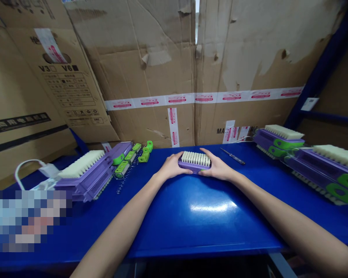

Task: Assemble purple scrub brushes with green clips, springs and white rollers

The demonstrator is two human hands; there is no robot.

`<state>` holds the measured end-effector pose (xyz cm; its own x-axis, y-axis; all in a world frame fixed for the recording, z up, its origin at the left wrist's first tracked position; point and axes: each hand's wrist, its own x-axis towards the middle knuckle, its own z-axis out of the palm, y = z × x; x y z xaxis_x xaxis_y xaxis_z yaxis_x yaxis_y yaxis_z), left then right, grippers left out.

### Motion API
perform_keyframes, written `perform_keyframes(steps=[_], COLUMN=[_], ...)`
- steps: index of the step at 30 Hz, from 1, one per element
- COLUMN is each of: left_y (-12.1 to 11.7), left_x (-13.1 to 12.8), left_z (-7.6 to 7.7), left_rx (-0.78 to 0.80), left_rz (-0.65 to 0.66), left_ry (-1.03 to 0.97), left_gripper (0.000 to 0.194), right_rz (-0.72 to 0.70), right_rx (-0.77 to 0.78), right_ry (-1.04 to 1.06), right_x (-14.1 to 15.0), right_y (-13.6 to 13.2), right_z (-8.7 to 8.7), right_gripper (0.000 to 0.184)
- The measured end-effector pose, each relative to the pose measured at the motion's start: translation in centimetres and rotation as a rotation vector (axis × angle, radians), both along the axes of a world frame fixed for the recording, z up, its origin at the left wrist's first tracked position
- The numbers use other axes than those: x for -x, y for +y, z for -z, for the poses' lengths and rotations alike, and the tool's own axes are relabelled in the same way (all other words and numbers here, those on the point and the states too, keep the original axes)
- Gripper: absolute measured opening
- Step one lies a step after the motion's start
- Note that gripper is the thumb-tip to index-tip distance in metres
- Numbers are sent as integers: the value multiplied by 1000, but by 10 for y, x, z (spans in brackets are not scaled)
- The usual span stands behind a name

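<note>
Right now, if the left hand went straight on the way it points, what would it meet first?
The purple brush block, which the left hand already touches at one end. Beyond it, the right hand or the cardboard wall may come next; depth is unclear.

The glossy blue table (208, 231) carries 1 screwdriver (235, 157), springs (122, 181), bright green parts (145, 155) and purple brush blocks (88, 179).

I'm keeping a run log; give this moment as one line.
left hand: holds brush, left end | right hand: holds brush, right end | brush: bristles up | screwdriver: on table, right of brush
</note>
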<state>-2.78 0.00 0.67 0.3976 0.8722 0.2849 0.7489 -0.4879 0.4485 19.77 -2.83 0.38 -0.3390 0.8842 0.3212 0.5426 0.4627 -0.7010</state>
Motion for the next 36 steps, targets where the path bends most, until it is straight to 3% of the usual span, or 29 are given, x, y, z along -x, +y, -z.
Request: perform_keyframes(steps=[10, 19, 29, 36], left_y=[0, -3, -2, -1], left_x=[-2, -8, -4, 9], left_z=[0, -1, -3, -14], left_rx=[-72, -158, -189, -350], left_rz=[-30, -225, -351, -425], left_ry=[100, 219, 274, 335], left_gripper=[93, 82, 76, 59], right_rz=[51, 314, 206, 208], right_rx=[-31, -228, -277, -238], right_ry=[15, -64, -130, -179], right_x=[-2, -12, -9, -9], right_y=[9, 28, 27, 24], right_z=[8, 23, 25, 23], right_gripper=[98, 74, 71, 70])
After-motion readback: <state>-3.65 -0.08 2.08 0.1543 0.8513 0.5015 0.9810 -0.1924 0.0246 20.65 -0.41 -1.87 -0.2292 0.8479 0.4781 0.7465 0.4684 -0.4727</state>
